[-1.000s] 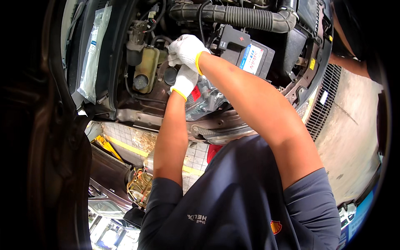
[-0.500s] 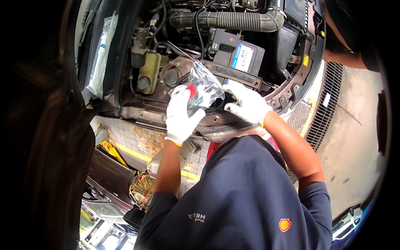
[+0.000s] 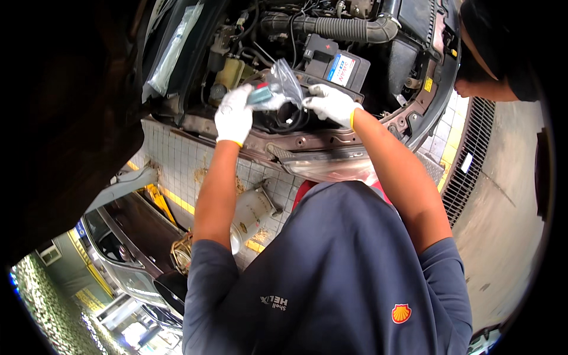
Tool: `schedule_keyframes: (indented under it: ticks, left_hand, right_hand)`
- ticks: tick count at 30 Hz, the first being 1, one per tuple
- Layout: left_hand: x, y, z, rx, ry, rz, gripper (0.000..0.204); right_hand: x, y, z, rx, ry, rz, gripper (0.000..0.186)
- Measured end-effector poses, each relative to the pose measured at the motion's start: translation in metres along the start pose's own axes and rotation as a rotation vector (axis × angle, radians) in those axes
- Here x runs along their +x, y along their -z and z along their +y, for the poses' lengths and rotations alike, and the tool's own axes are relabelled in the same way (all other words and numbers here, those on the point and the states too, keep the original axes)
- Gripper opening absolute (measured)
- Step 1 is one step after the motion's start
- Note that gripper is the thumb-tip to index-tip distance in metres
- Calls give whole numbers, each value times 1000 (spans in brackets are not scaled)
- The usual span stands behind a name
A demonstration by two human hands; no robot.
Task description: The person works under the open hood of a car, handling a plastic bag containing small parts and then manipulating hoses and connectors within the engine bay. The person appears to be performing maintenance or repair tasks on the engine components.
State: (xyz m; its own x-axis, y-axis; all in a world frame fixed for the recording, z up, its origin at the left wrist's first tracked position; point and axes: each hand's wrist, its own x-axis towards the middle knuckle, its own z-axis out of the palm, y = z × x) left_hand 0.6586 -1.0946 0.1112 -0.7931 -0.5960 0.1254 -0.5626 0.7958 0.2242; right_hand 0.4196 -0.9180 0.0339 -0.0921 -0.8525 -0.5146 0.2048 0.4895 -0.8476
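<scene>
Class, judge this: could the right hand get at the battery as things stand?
Probably yes: the battery lies just beyond the right hand, and its labelled top looks uncovered.

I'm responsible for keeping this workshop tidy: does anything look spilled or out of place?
Yes. Brownish debris lies scattered on the tiled floor, near the pale cylinder. It looks odd because it stands out in patches against the light tiles; what it is can't be told.

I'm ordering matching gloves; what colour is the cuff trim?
Yellow: the cuff trim shows best in the head view.
</scene>
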Motion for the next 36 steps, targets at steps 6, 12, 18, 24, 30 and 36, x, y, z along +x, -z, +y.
schedule_keyframes:
  ticks: [6,12,18,24,30,36]
  left_hand:
    - [7,40,19,-33,19,213,50]
    - [-23,47,35,-26,70,336,54]
    - [-52,59,47,6,186,489,50]
    - [-54,33,85,-157,456,699,50]
    - [-78,-10,164,-661,324,704,82]
    - [-125,-29,167,-621,73,313,63]
  right_hand:
    - [16,-12,-21,215,-36,-13,35]
    - [14,-8,-65,168,235,-271,44]
    - [-10,-18,-122,-296,656,-130,47]
    - [-75,-30,-204,-697,904,30,41]
    - [-131,-24,-210,-987,1043,75,24]
    - [-161,14,-173,-649,821,3,25]
